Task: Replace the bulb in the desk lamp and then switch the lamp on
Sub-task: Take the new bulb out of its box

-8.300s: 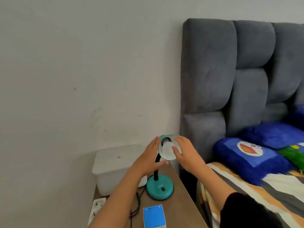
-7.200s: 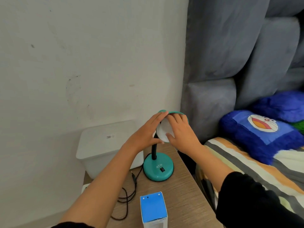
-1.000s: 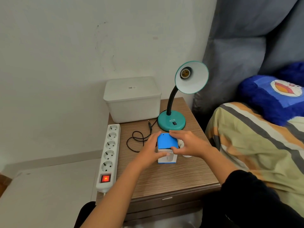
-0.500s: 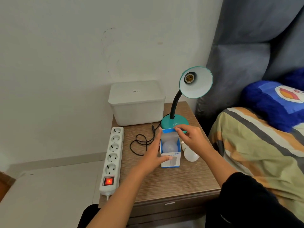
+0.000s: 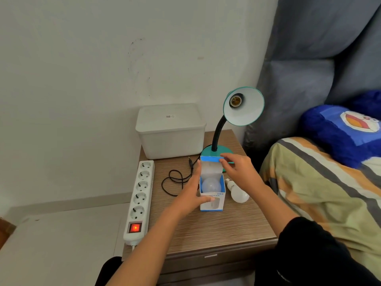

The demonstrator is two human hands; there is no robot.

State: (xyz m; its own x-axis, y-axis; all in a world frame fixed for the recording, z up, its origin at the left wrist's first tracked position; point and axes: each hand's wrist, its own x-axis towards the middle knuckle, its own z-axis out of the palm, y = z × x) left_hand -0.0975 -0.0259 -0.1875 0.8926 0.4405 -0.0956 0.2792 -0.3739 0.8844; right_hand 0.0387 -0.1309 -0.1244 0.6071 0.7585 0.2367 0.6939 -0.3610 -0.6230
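A teal desk lamp point(image 5: 243, 106) stands at the back of the wooden nightstand point(image 5: 216, 230), its shade tilted toward me and its socket bare. In front of it stands a small blue and white bulb box point(image 5: 212, 200) with its lid flap up and a white bulb point(image 5: 210, 184) showing inside. My left hand point(image 5: 192, 193) grips the box's left side. My right hand point(image 5: 237, 170) pinches the raised flap at the top. Another white bulb point(image 5: 238, 193) lies on its side just right of the box, under my right wrist.
A white lidded plastic box point(image 5: 171, 131) sits at the back left of the nightstand. A white power strip point(image 5: 140, 197) with a lit red switch lies along the left edge, a black cable point(image 5: 175, 180) coiled beside it. The bed point(image 5: 319, 193) and grey headboard are on the right.
Over the last second the box's lid went from closed to folded fully up by my right hand, exposing the bulb inside. Earlier both hands were at the lamp shade with a bulb in it.
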